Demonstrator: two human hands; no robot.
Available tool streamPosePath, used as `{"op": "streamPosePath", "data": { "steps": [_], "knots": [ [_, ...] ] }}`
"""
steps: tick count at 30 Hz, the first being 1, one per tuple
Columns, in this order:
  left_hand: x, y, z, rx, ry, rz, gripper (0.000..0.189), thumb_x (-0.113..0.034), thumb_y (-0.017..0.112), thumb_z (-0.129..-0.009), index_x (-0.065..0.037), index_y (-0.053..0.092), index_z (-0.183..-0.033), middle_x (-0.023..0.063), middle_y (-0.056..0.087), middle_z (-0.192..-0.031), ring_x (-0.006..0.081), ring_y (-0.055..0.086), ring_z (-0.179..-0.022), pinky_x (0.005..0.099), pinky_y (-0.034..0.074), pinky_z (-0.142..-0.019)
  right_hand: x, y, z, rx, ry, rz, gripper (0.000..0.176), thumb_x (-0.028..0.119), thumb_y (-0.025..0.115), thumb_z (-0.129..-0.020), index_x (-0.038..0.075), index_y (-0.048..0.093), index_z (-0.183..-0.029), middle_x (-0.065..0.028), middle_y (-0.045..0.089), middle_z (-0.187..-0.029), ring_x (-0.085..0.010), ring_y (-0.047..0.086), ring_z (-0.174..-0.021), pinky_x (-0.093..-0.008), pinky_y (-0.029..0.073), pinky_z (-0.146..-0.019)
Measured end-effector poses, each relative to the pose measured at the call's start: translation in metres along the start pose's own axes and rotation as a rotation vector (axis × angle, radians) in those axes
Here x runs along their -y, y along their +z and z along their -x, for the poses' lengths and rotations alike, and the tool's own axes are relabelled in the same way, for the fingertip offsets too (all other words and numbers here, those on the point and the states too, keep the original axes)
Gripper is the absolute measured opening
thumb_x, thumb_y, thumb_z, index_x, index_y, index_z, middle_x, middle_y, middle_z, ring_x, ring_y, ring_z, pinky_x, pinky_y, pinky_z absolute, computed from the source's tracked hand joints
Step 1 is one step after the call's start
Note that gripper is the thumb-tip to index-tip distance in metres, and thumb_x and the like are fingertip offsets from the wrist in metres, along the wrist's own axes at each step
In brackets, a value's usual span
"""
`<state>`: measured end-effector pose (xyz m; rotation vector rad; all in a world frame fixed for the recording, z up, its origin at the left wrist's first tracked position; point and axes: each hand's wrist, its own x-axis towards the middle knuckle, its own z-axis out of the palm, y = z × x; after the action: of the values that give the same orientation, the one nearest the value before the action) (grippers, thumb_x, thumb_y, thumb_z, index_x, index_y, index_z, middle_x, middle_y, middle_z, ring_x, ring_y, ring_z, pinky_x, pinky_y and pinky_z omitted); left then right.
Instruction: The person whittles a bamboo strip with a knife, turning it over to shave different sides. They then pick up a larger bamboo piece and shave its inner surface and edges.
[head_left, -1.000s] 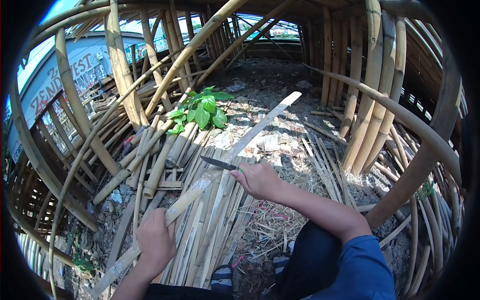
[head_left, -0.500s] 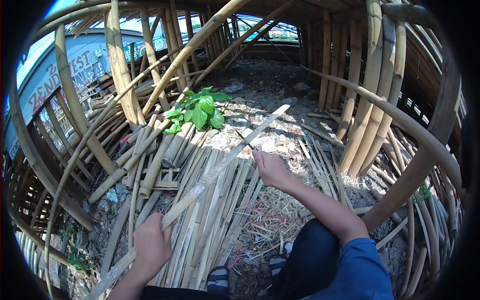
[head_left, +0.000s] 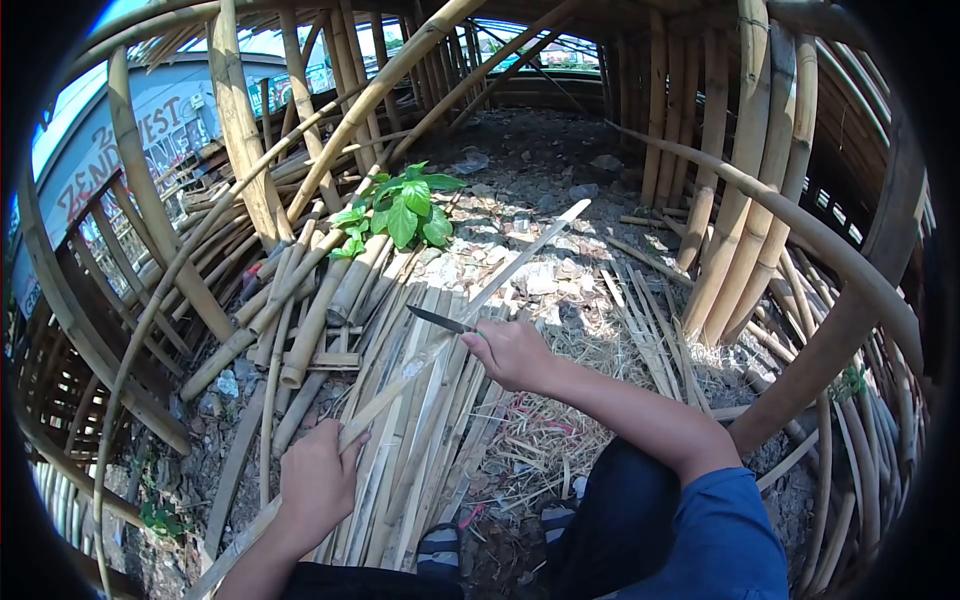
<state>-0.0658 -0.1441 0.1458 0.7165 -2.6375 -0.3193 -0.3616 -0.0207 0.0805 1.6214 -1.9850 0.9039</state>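
Note:
A long bamboo strip [head_left: 395, 388] runs diagonally from the lower left up toward the bright ground ahead. My left hand [head_left: 318, 483] is wrapped round its lower part. In my right hand [head_left: 512, 355] is a knife [head_left: 438, 319], its dark blade pointing left across the strip, the fist close beside the strip. The knife's handle is mostly hidden in my fingers. Beneath the strip lies a pile of split bamboo slats [head_left: 440, 450], stretched lengthwise on the ground.
Pale shavings [head_left: 540, 440] cover the ground right of the slats. Cut bamboo poles [head_left: 310, 335] are stacked at left beside a leafy plant [head_left: 405, 205]. Upright bamboo posts [head_left: 745, 230] and a curved pole [head_left: 800, 225] stand at right. My sandalled feet [head_left: 438, 550] are below.
My right hand has moved left and down toward me along the strip, and the knife blade now points left across it. My left hand keeps its hold, shifted slightly.

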Motion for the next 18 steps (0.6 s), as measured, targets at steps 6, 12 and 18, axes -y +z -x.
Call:
{"op": "streamPosePath", "data": {
  "steps": [6,12,18],
  "knots": [
    [0.002,0.001,-0.001,-0.012,0.012,0.019,0.029,-0.024,0.065,-0.093,0.004,0.061,-0.087,0.0247,0.062,-0.070,0.0451,0.062,-0.072,0.0511,0.046,-0.066,-0.008,-0.001,-0.005,-0.039,-0.036,0.087,0.046,0.040,0.047,-0.102,0.005,0.056,-0.073,-0.0152,0.058,-0.056,-0.0376,0.060,-0.050,-0.0472,0.050,-0.049],
    [0.007,-0.004,0.003,-0.011,-0.054,0.019,0.028,-0.025,0.065,-0.093,0.003,0.061,-0.088,0.0246,0.062,-0.071,0.0455,0.062,-0.074,0.0508,0.047,-0.068,-0.047,-0.001,-0.012,-0.138,0.322,0.089,0.053,0.044,0.039,-0.104,0.003,0.059,-0.077,-0.0193,0.061,-0.060,-0.0411,0.062,-0.054,-0.0498,0.050,-0.051],
    [0.010,-0.002,0.005,0.013,-0.042,-0.001,0.029,-0.024,0.065,-0.093,0.004,0.060,-0.086,0.0248,0.061,-0.069,0.0456,0.061,-0.070,0.0503,0.047,-0.065,-0.077,-0.004,0.016,0.026,0.431,0.101,0.057,0.044,0.031,-0.105,0.000,0.061,-0.084,-0.0258,0.063,-0.068,-0.0456,0.065,-0.071,-0.0541,0.051,-0.067]
  ]
}}
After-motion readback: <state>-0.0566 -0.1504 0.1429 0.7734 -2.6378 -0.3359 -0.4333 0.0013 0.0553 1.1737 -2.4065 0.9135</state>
